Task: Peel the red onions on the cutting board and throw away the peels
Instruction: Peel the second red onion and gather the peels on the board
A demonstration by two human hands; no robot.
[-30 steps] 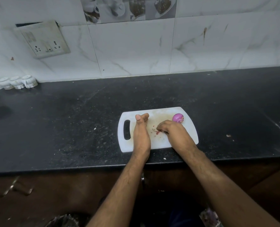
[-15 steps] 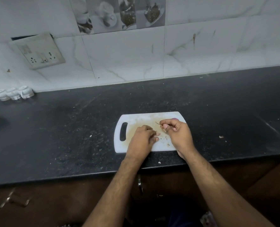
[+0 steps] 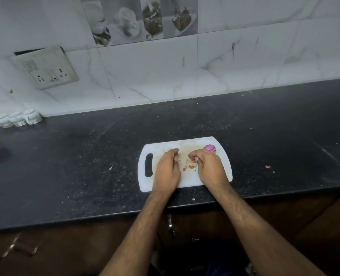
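A white cutting board [image 3: 222,172] with a handle slot lies near the front edge of the black counter. One peeled purple-red onion [image 3: 210,147] rests at the board's far right corner, just beyond my right hand [image 3: 208,168]. Small onion peel scraps [image 3: 189,166] lie on the board between my hands. My right hand's fingers are curled around a few peel bits at their tips. My left hand [image 3: 167,169] stands on its edge with its fingers curled inward toward the scraps, a pink bit at the fingertips; what is inside it is hidden.
The black counter [image 3: 85,166] carries scattered crumbs and a stray peel bit [image 3: 268,166] to the right of the board. Several small white cups [image 3: 15,119] stand at the back left by the tiled wall. A wall socket plate [image 3: 47,67] hangs above them.
My hands moved apart slightly, so the peel scraps and the onion behind my right hand show again. The camera view shifted a little.
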